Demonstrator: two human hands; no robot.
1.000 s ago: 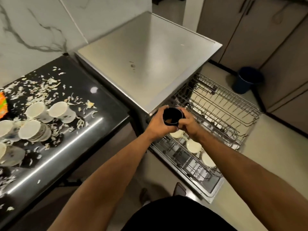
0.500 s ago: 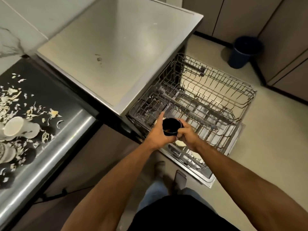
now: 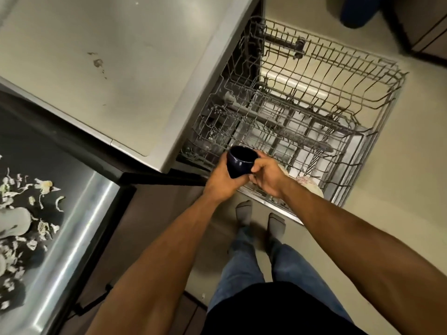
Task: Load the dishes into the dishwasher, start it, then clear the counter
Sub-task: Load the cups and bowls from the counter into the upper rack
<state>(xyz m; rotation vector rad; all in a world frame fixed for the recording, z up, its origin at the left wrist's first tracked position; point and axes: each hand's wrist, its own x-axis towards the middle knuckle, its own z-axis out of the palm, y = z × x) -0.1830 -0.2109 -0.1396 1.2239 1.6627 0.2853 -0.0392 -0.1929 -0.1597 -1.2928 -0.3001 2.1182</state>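
A dark blue cup (image 3: 239, 163) is tilted with its mouth facing away from me, above the near left corner of the dishwasher's lower rack (image 3: 350, 184). My left hand (image 3: 221, 182) grips its body from the left and below. My right hand (image 3: 266, 175) holds its right side, fingers curled round it. The empty upper wire rack (image 3: 391, 76) is pulled out above the lower one. Pale dishes (image 3: 310, 186) sit in the lower rack, partly hidden behind my right wrist.
The steel dishwasher top (image 3: 116, 59) fills the upper left. A black counter (image 3: 36, 151) at the left carries scattered food scraps (image 3: 43, 189) and a white cup (image 3: 14, 221). A blue bin (image 3: 360, 10) stands on the floor at the far right. My feet (image 3: 260, 217) stand by the rack.
The view has swung down and right, so most counter cups have left the frame. The cup has tilted from mouth-up toward its side, still gripped by both hands over the lower rack.
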